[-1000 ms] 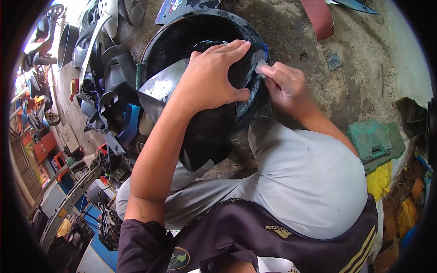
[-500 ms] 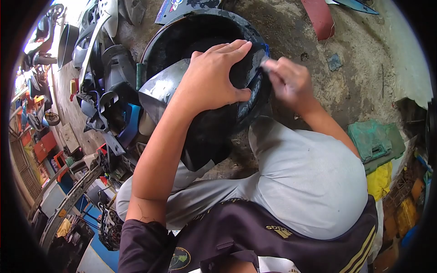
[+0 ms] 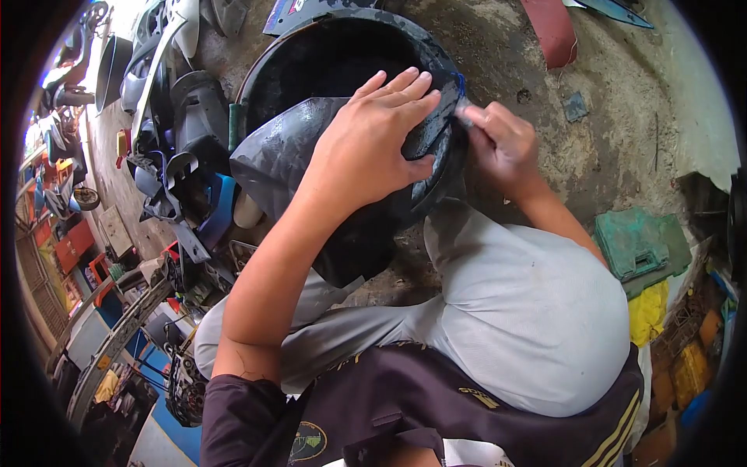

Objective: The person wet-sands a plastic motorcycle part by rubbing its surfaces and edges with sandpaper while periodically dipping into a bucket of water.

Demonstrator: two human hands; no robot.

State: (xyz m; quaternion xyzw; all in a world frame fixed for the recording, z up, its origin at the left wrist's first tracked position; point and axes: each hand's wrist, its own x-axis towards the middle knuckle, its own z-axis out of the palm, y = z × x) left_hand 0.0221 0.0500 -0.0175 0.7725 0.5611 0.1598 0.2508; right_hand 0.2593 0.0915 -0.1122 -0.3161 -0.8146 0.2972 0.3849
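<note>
A dark, wet, curved plastic panel lies across a round black tub, partly over its rim. My left hand rests on the panel with fingers spread and thumb apart, pressing from above. At the tub's right side, my right hand is closed in a pinch against the panel's edge. A small pale piece shows at its fingertips, too smeared by motion to name. Just above those fingertips is a bit of blue on the tub's rim.
Dark plastic vehicle panels are heaped on the left, with a blue-edged one nearer me. A green case and a yellow cloth lie at right. A red strip is on the concrete floor.
My right hand has shifted slightly outward, to the right, along the panel's edge. My left hand's fingers are spread wider, and the panel shows more of its grey surface.
</note>
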